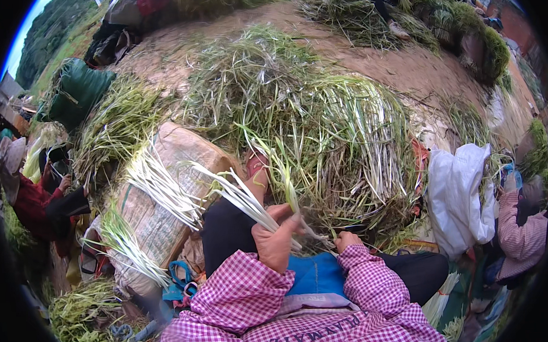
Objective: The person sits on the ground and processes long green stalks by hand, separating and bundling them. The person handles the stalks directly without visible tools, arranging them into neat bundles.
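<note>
My left hand [277,237] is closed around a small bunch of peeled white stalks [243,200], which look like garlic greens or scallions. A greener, unpeeled stalk [289,184] also passes through its grip, with the lower end slanting towards my right hand [349,241]. My right hand is curled beside that root end; its fingertips are partly hidden, so whether they pinch it is unclear. Left of my knee, a bundle of white stalks [164,185] lies on a stuffed woven sack [186,152]. A second bundle [133,246] rests lower on the sack.
A large heap of unpeeled stalks [360,139] lies in front of me. White plastic sacking [461,199] stands at right. One person in red [37,209] sits at left, another in a checked sleeve [522,229] at right. A green sack [75,92] is at far left.
</note>
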